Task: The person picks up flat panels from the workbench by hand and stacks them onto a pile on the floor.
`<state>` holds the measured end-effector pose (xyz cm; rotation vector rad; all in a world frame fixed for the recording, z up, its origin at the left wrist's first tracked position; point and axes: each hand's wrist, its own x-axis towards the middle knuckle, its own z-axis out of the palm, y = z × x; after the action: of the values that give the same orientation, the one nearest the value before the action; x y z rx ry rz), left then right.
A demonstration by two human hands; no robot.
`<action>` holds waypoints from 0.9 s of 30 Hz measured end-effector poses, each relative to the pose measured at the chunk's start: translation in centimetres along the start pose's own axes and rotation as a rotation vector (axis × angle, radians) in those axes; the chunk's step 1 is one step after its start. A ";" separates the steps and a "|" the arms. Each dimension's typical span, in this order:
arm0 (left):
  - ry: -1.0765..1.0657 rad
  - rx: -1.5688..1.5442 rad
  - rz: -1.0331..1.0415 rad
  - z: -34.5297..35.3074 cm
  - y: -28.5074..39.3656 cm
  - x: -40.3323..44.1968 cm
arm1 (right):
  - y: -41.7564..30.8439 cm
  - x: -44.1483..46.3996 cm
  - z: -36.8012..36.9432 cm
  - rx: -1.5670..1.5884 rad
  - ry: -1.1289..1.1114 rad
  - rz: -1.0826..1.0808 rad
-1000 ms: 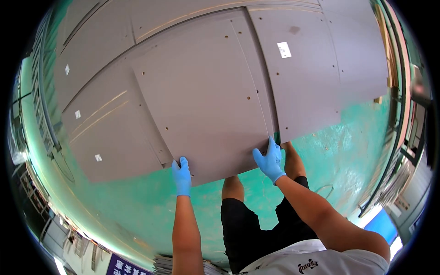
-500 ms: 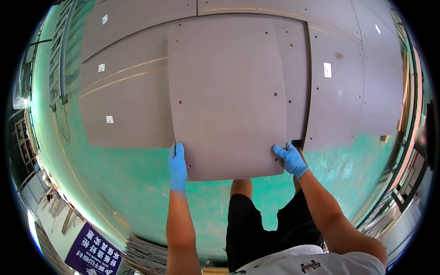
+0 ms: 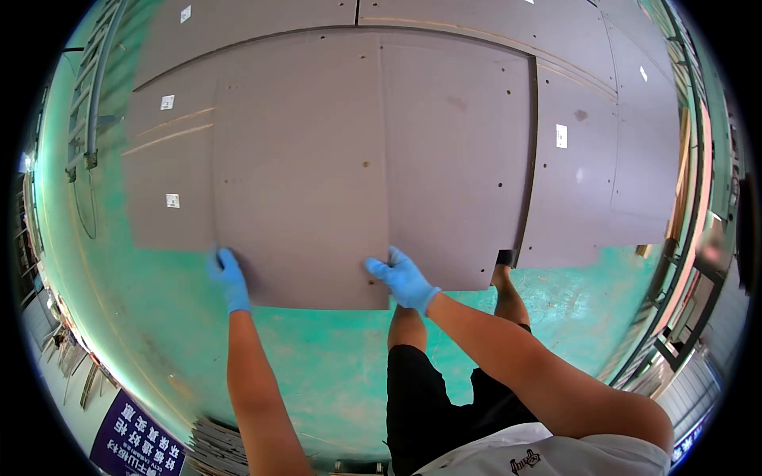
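A large grey-brown panel (image 3: 302, 174) with small drilled holes lies nearest me, on top of other panels. My left hand (image 3: 229, 282), in a blue glove, is closed on its left edge near the front corner, slightly blurred. On the right edge, close to the front, my right hand (image 3: 403, 278) grips it in a matching glove, thumb on top and the fingers partly hidden. To the right of the held panel, a similar panel (image 3: 452, 166) with holes is exposed.
More grey panels (image 3: 575, 190) with white labels (image 3: 561, 136) extend to the right and the back. A metal ladder (image 3: 95, 87) lies at the left on the green floor (image 3: 317, 357). Stacked sheets (image 3: 216, 448) and a purple sign (image 3: 136, 435) are at the lower left.
Both hands have moved left with the held panel. It now covers more of the labelled panel at the left, and more of the panel to its right shows.
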<state>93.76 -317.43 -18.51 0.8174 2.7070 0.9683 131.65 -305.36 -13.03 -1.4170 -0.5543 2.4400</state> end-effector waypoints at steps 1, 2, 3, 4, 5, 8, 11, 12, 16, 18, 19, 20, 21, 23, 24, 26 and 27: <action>-0.010 -0.006 -0.009 -0.7 -0.2 -1.2 | 0.4 0.4 1.1 -0.005 0.013 0.005; 0.100 0.009 -0.159 -2.0 1.3 -2.4 | 0.8 1.1 2.1 0.019 -0.019 0.000; 0.213 0.023 -0.305 -3.0 2.7 -3.5 | 1.1 2.1 3.1 0.043 -0.055 -0.011; 0.103 -0.270 -0.619 -4.1 3.8 -5.2 | 1.6 3.1 3.9 0.044 -0.050 -0.016; -0.017 -0.565 -0.926 -4.4 4.8 -6.6 | 2.3 4.3 4.6 0.059 -0.039 -0.009; -0.107 -1.277 -1.283 -2.0 6.0 -9.6 | 2.6 6.3 6.9 0.054 0.015 0.055; -0.331 -1.194 -1.159 -0.1 6.5 -9.6 | 2.1 6.9 5.7 -0.165 0.032 -0.002; -0.351 -1.155 -1.164 0.4 4.9 -9.0 | 0.0 5.8 5.8 -0.482 -0.054 0.101; -0.369 -0.985 -1.203 0.8 -0.2 -6.9 | 2.1 -0.8 -0.4 -0.411 -0.318 0.485; -0.402 -1.000 -1.267 0.6 -1.4 -5.4 | 6.2 -4.1 -3.0 -0.023 -0.005 0.665; -0.409 -1.016 -1.192 0.7 -1.8 -5.4 | 7.7 -5.1 -5.0 0.362 0.284 0.800; -0.415 -1.035 -1.112 0.9 -2.2 -5.3 | 8.3 -5.2 -6.4 0.375 0.301 0.789; -0.440 -1.036 -1.116 1.1 -2.5 -5.4 | 8.5 -5.4 -7.7 0.636 0.413 0.673; -0.334 -0.978 -1.073 2.0 -2.4 -6.0 | 9.5 -4.5 -10.6 1.078 0.487 0.374; -0.354 -0.974 -1.074 2.7 -1.6 -6.3 | 9.3 -3.8 -10.8 1.091 0.496 0.362; -0.347 -0.955 -1.100 3.1 0.2 -7.8 | 8.9 -3.2 -11.2 1.099 0.495 0.175; -0.349 -0.953 -1.095 3.4 -0.5 -8.1 | 8.9 -3.1 -11.2 1.155 0.565 0.168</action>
<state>101.41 -320.25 -21.80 -0.5645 1.5784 1.3366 142.61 -312.43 -19.74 -1.4338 0.9658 1.6940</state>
